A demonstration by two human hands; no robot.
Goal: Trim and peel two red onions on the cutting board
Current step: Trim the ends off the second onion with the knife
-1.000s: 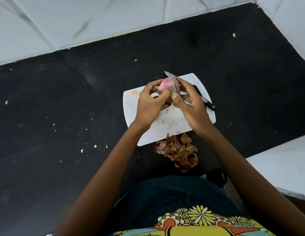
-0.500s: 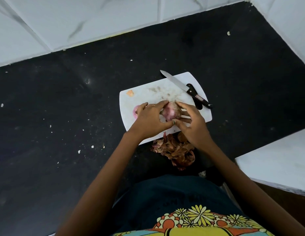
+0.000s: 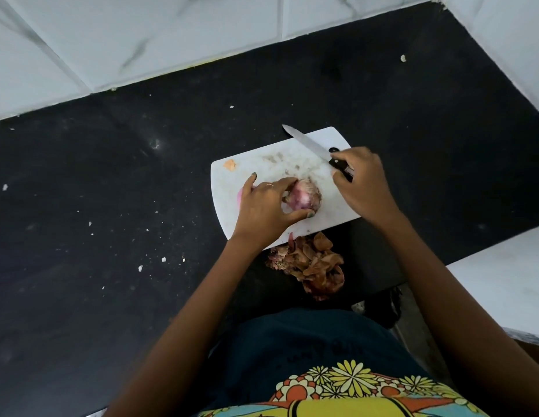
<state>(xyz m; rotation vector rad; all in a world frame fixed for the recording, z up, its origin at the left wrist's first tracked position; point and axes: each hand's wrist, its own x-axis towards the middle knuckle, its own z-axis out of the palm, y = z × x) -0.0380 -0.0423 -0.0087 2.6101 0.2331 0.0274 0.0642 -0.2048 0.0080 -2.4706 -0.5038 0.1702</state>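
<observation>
Fingers [image 3: 295, 183] of my left hand [image 3: 266, 206] pinned the slick, round red onion [image 3: 305, 197] while my right hand [image 3: 363, 182] closed on the black-handled knife [image 3: 314, 149].

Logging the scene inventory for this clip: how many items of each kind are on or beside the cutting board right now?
Red onions: 2, one held by the left hand, one mostly hidden behind it
Knives: 1, right hand on its handle
Cutting boards: 1
Peel piles: 1
Total: 5
</observation>
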